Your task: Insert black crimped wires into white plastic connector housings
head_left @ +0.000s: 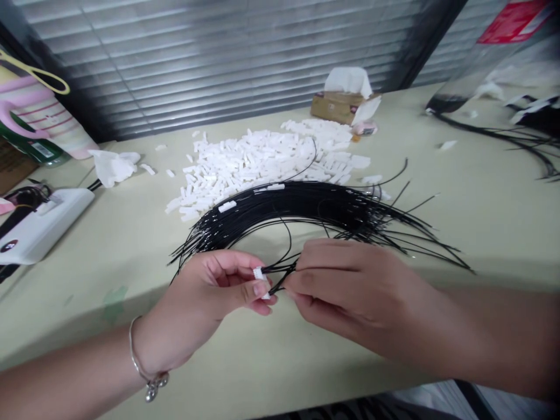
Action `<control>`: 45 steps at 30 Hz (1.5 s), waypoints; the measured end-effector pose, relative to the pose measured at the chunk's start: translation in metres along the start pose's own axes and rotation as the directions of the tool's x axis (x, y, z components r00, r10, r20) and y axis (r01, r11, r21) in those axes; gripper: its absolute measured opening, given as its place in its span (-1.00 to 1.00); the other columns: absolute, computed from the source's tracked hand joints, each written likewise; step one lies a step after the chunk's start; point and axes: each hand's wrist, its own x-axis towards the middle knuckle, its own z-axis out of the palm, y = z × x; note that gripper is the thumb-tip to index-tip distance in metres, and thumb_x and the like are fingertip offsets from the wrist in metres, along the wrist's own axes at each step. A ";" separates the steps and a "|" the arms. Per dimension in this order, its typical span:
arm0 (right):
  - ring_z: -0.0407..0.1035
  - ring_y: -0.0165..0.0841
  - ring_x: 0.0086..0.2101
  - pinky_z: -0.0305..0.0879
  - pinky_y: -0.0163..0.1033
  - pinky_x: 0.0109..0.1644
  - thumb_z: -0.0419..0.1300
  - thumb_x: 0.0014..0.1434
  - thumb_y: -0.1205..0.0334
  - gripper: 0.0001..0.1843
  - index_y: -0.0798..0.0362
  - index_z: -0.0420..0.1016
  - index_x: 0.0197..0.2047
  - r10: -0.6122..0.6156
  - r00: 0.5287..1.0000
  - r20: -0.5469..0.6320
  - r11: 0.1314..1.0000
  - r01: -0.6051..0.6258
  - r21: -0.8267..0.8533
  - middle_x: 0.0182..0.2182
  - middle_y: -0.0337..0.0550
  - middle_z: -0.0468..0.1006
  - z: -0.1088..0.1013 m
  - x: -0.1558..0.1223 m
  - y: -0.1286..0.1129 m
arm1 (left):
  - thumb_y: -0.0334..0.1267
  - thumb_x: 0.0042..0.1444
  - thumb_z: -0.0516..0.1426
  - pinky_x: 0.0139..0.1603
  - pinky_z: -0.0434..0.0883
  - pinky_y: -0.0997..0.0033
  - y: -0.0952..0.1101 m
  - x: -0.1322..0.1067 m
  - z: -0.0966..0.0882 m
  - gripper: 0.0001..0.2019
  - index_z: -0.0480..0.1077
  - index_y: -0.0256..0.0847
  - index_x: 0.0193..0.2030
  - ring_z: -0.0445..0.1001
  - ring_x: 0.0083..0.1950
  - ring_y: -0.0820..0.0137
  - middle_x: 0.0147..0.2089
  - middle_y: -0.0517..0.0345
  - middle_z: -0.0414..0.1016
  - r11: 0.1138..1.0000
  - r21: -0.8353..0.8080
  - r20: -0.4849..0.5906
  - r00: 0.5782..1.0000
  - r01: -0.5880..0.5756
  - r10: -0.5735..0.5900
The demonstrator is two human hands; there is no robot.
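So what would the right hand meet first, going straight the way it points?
Past the wires it grips, probably the connector in the left hand, though depth is unclear.

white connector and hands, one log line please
left hand: pinches white connector | right hand: grips black wires | beyond: wire bundle

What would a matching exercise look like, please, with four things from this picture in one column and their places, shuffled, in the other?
Things:
1. White connector
2. Bundle of black wires
3. Tissue box
4. Bracelet

Places:
A. Around the wrist of the left hand
B. In an arc, nearer than the pile of white pieces
C. Between the left thumb and fingers
D. Near the blinds

Pairs: 1-C, 2-B, 3-D, 4-A
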 end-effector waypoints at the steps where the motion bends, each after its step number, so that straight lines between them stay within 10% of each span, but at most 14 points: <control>1: 0.17 -0.44 -0.53 0.11 -0.31 -0.47 0.00 0.20 0.46 -0.69 0.14 0.44 -0.51 -0.002 1.000 0.001 1.000 0.002 0.001 -0.58 -0.21 0.32 0.000 -0.001 0.000 | -0.42 -0.13 0.33 -0.37 0.43 0.53 0.000 0.000 0.000 -0.87 0.48 -0.30 -0.40 0.50 -0.48 0.50 -0.48 0.23 0.52 1.000 0.006 -0.001 1.000 -0.002 0.002; 31: 0.24 -0.46 -0.47 0.19 -0.35 -0.41 0.02 0.23 0.43 -0.77 0.13 0.48 -0.36 -0.054 0.997 0.049 0.998 0.052 0.041 -0.53 -0.20 0.41 0.000 0.010 0.003 | -0.35 -0.17 0.33 -0.35 0.42 0.47 -0.001 0.001 0.003 -0.81 0.41 -0.31 -0.42 0.50 -0.46 0.47 -0.49 0.25 0.49 1.000 0.013 -0.006 1.000 0.002 -0.002; 35: 0.35 -0.44 -0.32 0.28 -0.34 -0.26 0.12 0.20 0.25 -0.88 0.06 0.47 -0.29 -0.062 0.984 0.168 0.991 0.040 0.130 -0.34 -0.16 0.47 -0.030 0.031 0.039 | -0.31 -0.13 0.32 -0.30 0.43 0.43 -0.002 0.001 0.003 -0.82 0.41 -0.30 -0.43 0.50 -0.42 0.46 -0.48 0.24 0.48 1.000 0.003 0.010 1.000 -0.026 0.026; 38: 0.37 -0.34 -0.26 0.28 -0.21 -0.16 0.11 0.17 0.17 -0.83 0.01 0.49 -0.25 0.103 0.995 -0.016 0.988 -0.104 -0.115 -0.29 -0.12 0.49 -0.043 0.050 0.090 | -0.31 -0.15 0.33 -0.28 0.43 0.39 -0.002 0.001 0.003 -0.79 0.41 -0.28 -0.40 0.51 -0.41 0.43 -0.48 0.26 0.48 1.000 -0.022 0.009 1.000 -0.013 0.013; 45: 0.41 -0.35 -0.33 0.33 -0.20 -0.17 0.15 0.09 0.16 -0.83 0.02 0.53 -0.41 0.114 0.991 0.067 0.988 -0.107 -0.111 -0.37 -0.15 0.55 -0.025 0.063 0.148 | -0.32 -0.17 0.35 -0.32 0.43 0.43 -0.002 0.002 0.003 -0.77 0.40 -0.29 -0.40 0.50 -0.39 0.43 -0.49 0.26 0.46 0.998 -0.057 0.030 1.000 -0.001 0.003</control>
